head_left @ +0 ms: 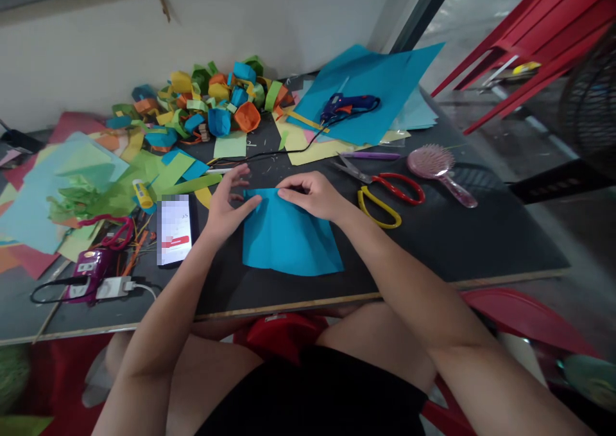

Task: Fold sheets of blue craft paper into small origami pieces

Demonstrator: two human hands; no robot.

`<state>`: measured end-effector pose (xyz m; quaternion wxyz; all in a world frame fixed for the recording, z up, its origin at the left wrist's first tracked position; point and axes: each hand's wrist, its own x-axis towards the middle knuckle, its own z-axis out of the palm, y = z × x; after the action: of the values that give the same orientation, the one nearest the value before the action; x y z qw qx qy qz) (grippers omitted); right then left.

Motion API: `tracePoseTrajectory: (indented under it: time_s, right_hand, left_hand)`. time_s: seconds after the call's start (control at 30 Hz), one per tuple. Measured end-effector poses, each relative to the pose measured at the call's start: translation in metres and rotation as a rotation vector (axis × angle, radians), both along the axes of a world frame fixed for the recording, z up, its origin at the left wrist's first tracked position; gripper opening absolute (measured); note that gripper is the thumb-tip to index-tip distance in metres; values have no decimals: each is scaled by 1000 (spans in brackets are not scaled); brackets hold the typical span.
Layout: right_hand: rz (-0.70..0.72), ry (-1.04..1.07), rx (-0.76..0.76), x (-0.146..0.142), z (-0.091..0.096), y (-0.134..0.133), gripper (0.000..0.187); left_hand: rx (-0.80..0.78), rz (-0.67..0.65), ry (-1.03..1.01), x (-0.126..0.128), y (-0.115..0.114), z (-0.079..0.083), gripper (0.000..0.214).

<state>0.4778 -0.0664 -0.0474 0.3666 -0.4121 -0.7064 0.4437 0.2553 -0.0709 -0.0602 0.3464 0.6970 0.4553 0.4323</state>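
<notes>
A sheet of blue paper (291, 237) with a vertical crease lies on the dark table in front of me, its top edge drawn narrow and its bottom flaring out. My right hand (310, 195) pinches that top edge between thumb and fingers. At the top left corner, the thumb of my left hand (231, 205) rests against the paper, while its other fingers are spread apart in the air. Scissors with red handles (402, 187) lie right of the paper, beside a yellow-handled pair (380, 208).
Folded paper pieces (219, 121) are heaped at the back. A blue glue gun (349, 107) lies on larger blue sheets (385, 76). A phone (176, 230), glue stick (142, 194) and purple power strip (91, 272) are left; a pink hairbrush (433, 163) is right.
</notes>
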Motion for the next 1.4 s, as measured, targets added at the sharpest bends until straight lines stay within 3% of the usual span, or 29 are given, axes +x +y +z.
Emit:
tracePoseTrajectory:
  time_s: [0.1,0.2,0.27,0.6,0.9,1.4]
  right_hand:
    - [23,-28,9,-2,-2,0,26]
    - [29,-32,13,-3,-4,-1,24]
    - [16,-18,16,-5,-5,-2,23]
    - [-20,64,48,-12,-2,-8,23]
    - [-33,253,-52,-16,-9,-10,20]
    - [-61,288,-114,-18,-8,-11,25]
  left_hand:
    - [196,-50,224,0,-3,4,48]
    - [187,-93,256,3,-7,5,24]
    - [164,-59,239,5,-9,3,18]
    - [89,-11,137,10,-14,4,18]
    - [50,-47,38,12,-15,9,19]
    - [66,-56,31,12,-13,8,21]
